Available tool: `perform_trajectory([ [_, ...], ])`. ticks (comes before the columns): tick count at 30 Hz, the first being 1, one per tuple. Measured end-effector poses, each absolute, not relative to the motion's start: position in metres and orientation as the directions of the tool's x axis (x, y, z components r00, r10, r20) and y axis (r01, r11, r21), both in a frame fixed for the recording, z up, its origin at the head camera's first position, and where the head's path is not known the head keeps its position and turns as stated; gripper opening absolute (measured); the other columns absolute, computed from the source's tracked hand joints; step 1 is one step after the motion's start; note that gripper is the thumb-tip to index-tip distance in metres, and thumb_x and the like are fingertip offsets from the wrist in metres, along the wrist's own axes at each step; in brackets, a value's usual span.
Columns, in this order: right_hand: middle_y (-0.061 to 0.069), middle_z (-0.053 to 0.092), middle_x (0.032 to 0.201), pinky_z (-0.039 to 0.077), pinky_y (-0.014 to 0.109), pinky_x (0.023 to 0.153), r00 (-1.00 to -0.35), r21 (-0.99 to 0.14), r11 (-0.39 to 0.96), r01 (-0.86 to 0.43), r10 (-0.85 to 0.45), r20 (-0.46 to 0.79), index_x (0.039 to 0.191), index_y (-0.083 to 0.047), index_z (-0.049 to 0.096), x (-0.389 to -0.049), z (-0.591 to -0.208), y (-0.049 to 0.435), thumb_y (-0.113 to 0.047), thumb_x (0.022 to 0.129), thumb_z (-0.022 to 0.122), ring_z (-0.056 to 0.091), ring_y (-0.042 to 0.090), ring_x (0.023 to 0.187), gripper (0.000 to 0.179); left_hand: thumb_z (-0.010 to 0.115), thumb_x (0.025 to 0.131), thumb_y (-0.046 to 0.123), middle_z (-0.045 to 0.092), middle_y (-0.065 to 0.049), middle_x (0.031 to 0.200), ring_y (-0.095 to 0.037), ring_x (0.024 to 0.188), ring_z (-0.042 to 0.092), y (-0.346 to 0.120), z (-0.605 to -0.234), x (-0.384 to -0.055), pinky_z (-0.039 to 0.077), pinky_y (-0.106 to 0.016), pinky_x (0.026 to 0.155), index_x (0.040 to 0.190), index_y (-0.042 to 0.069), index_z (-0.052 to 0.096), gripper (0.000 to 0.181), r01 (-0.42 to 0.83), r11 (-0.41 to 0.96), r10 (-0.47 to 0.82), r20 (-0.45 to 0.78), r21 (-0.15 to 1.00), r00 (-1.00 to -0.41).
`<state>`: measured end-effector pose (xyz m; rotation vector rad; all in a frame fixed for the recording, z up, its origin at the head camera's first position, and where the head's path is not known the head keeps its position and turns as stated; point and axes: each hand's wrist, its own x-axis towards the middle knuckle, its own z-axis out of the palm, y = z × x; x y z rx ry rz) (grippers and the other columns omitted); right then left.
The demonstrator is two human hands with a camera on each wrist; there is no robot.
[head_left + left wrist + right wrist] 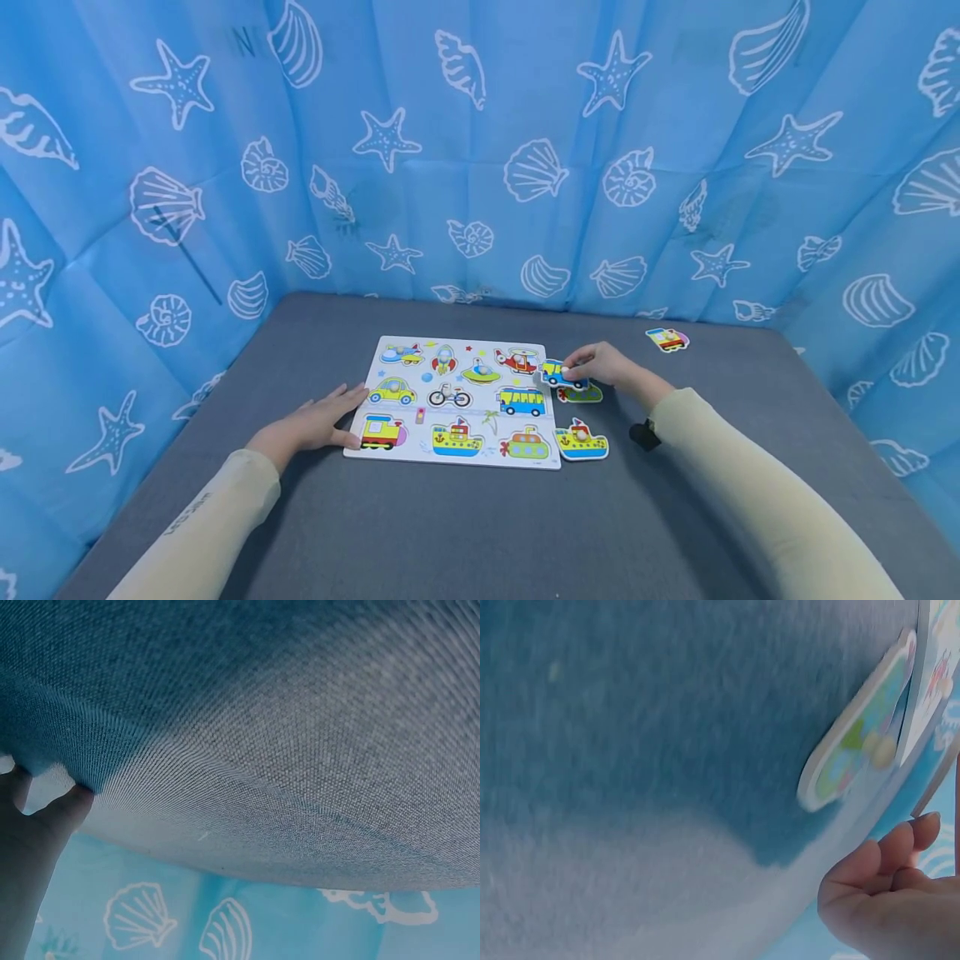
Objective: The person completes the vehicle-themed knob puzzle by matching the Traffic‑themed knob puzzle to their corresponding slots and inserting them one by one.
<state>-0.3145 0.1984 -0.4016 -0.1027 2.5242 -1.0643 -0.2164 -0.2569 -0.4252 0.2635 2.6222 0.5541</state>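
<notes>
My right hand pinches a blue and yellow bus puzzle piece over the right edge of a white puzzle board. A green submarine piece lies on the table partly under the bus; its round knob shows in the right wrist view. The bus picture on the board is just left of the held piece. My left hand rests at the board's left edge, fingers extended and thumb by the lower corner. In the left wrist view only part of that hand shows.
A ship piece lies against the board's lower right corner. Farther right, near the back edge, lies a train piece. Grey cloth covers the table, and a blue shell-patterned curtain hangs behind and along both sides.
</notes>
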Motion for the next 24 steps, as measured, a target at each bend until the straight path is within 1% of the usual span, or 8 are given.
perform_trajectory([
  [4, 0.018, 0.058, 0.120, 0.043, 0.042, 0.087, -0.914, -0.708, 0.702, 0.076, -0.236, -0.331, 0.111, -0.001, 0.070, -0.309, -0.403, 0.191, -0.018, 0.091, 0.070, 0.050, 0.030, 0.104, 0.026, 0.074, 0.079, 0.051, 0.017, -0.020, 0.159, -0.042, 0.145, 0.005, -0.257, -0.425, -0.216, 0.004, -0.068, 0.109, 0.155, 0.009, 0.019, 0.103, 0.098, 0.901, 0.275, -0.382, 0.423, -0.882],
  [6, 0.017, 0.058, 0.119, 0.043, 0.041, 0.085, -0.911, -0.720, 0.689, 0.083, -0.240, -0.335, 0.111, -0.001, 0.070, -0.307, -0.404, 0.188, -0.018, 0.091, 0.070, 0.049, 0.029, 0.103, 0.026, 0.074, 0.079, 0.051, 0.017, -0.020, 0.159, -0.042, 0.145, 0.005, -0.256, -0.424, -0.215, 0.004, -0.068, 0.109, 0.155, 0.009, 0.019, 0.102, 0.102, 0.901, 0.277, -0.379, 0.422, -0.883],
  [9, 0.017, 0.057, 0.118, 0.042, 0.042, 0.087, -0.909, -0.734, 0.673, 0.093, -0.244, -0.338, 0.109, -0.002, 0.070, -0.304, -0.406, 0.185, -0.017, 0.091, 0.071, 0.049, 0.029, 0.103, 0.024, 0.074, 0.079, 0.051, 0.018, -0.021, 0.158, -0.043, 0.145, 0.006, -0.256, -0.422, -0.214, 0.005, -0.069, 0.108, 0.155, 0.008, 0.020, 0.103, 0.113, 0.901, 0.283, -0.372, 0.418, -0.884],
  [13, 0.017, 0.057, 0.121, 0.041, 0.047, 0.092, -0.909, -0.743, 0.662, 0.099, -0.244, -0.338, 0.107, -0.003, 0.071, -0.302, -0.408, 0.182, -0.017, 0.090, 0.072, 0.049, 0.031, 0.108, 0.022, 0.074, 0.079, 0.051, 0.018, -0.021, 0.158, -0.044, 0.145, 0.006, -0.256, -0.422, -0.214, 0.005, -0.069, 0.108, 0.155, 0.007, 0.020, 0.103, 0.121, 0.900, 0.289, -0.366, 0.419, -0.885],
  [18, 0.018, 0.057, 0.123, 0.040, 0.050, 0.096, -0.908, -0.747, 0.658, 0.099, -0.248, -0.339, 0.103, -0.005, 0.072, -0.301, -0.408, 0.180, -0.017, 0.089, 0.073, 0.048, 0.032, 0.112, 0.019, 0.073, 0.080, 0.051, 0.017, -0.021, 0.159, -0.043, 0.145, 0.005, -0.257, -0.422, -0.214, 0.004, -0.069, 0.108, 0.155, 0.008, 0.019, 0.102, 0.109, 0.895, 0.286, -0.370, 0.432, -0.884],
  [20, 0.016, 0.057, 0.121, 0.039, 0.049, 0.095, -0.907, -0.749, 0.654, 0.105, -0.247, -0.342, 0.102, -0.005, 0.073, -0.301, -0.408, 0.179, -0.017, 0.089, 0.073, 0.048, 0.031, 0.110, 0.018, 0.073, 0.080, 0.052, 0.015, -0.020, 0.159, -0.042, 0.146, 0.004, -0.257, -0.423, -0.214, 0.003, -0.068, 0.109, 0.155, 0.009, 0.018, 0.103, 0.100, 0.895, 0.282, -0.376, 0.436, -0.883],
  [24, 0.013, 0.060, 0.113, 0.040, 0.043, 0.088, -0.899, -0.748, 0.657, 0.094, -0.266, -0.347, 0.102, -0.005, 0.073, -0.299, -0.409, 0.176, -0.017, 0.089, 0.073, 0.049, 0.028, 0.102, 0.018, 0.073, 0.079, 0.054, 0.015, -0.021, 0.159, -0.042, 0.146, 0.004, -0.257, -0.424, -0.215, 0.002, -0.067, 0.109, 0.155, 0.009, 0.018, 0.104, 0.100, 0.894, 0.282, -0.375, 0.438, -0.883],
])
